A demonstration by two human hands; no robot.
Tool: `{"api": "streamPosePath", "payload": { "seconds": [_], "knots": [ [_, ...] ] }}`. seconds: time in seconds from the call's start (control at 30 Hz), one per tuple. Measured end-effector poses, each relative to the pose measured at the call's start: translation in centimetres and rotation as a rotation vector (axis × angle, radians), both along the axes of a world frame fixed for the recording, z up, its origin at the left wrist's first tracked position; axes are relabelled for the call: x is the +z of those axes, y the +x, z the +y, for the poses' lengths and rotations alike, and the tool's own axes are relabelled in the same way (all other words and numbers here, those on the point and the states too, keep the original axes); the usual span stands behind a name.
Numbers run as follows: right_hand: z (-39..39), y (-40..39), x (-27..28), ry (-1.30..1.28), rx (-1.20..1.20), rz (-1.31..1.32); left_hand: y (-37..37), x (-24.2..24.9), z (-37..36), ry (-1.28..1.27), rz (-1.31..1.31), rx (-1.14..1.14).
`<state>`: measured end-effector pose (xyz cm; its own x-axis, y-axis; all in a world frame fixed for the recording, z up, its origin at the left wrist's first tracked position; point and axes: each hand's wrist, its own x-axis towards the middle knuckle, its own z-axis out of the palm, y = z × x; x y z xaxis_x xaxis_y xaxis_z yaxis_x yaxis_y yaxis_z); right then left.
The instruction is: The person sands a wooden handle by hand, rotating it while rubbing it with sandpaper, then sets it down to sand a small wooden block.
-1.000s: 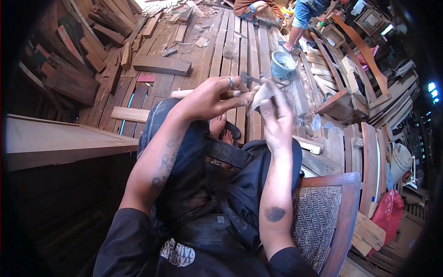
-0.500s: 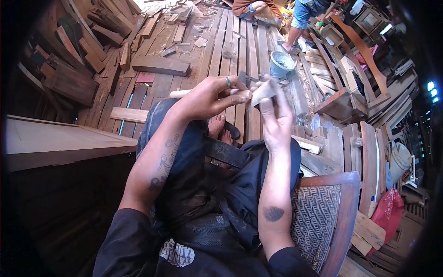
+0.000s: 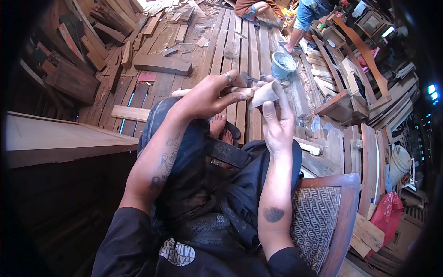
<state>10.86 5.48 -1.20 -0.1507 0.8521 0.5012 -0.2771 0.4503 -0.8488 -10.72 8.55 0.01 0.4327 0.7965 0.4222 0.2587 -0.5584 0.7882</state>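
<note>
A pale, slim wooden rod [image 3: 182, 93] crosses level in front of my knees. My left hand [image 3: 217, 94], with a ring on one finger, is closed round it near its right end. At that end my right hand [image 3: 278, 121] pinches a curled piece of beige sandpaper [image 3: 266, 95] between thumb and fingers. The sandpaper comes right up to the rod's tip and hides part of my right fingers. Both hands are raised above my lap, over the slatted wooden floor [image 3: 240, 108].
A pale blue bucket [image 3: 282, 65] stands ahead on the floor. Beyond it are two people, one standing [image 3: 302, 25], one crouching [image 3: 253, 10]. A thick plank [image 3: 162, 64] lies front left. A woven chair [image 3: 318, 221] is at my right, a wooden panel [image 3: 69, 138] at my left.
The sandpaper and my right fingers have turned, so more of the sheet's curled face shows. My left hand keeps its grip on the rod with little movement.
</note>
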Motion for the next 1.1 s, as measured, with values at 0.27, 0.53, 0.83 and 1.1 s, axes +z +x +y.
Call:
{"api": "streamPosePath", "payload": {
  "seconds": [0.27, 0.53, 0.83, 1.1],
  "knots": [
    [0.2, 0.1, 0.0, 0.002, 0.026, -0.030, -0.1, 0.2, -0.1, -0.034, 0.045, -0.017],
    [0.7, 0.5, -0.7, 0.047, -0.109, -0.235, 0.1, -0.4, 0.2, 0.027, 0.090, -0.022],
    [0.3, 0.4, -0.6, -0.010, -0.122, -0.300, 0.1, -0.6, 0.4, 0.093, 0.114, 0.025],
    [0.9, 0.6, -1.2, -0.091, -0.111, -0.302, 0.1, -0.1, 0.3, 0.040, 0.126, 0.024]
  ]
}}
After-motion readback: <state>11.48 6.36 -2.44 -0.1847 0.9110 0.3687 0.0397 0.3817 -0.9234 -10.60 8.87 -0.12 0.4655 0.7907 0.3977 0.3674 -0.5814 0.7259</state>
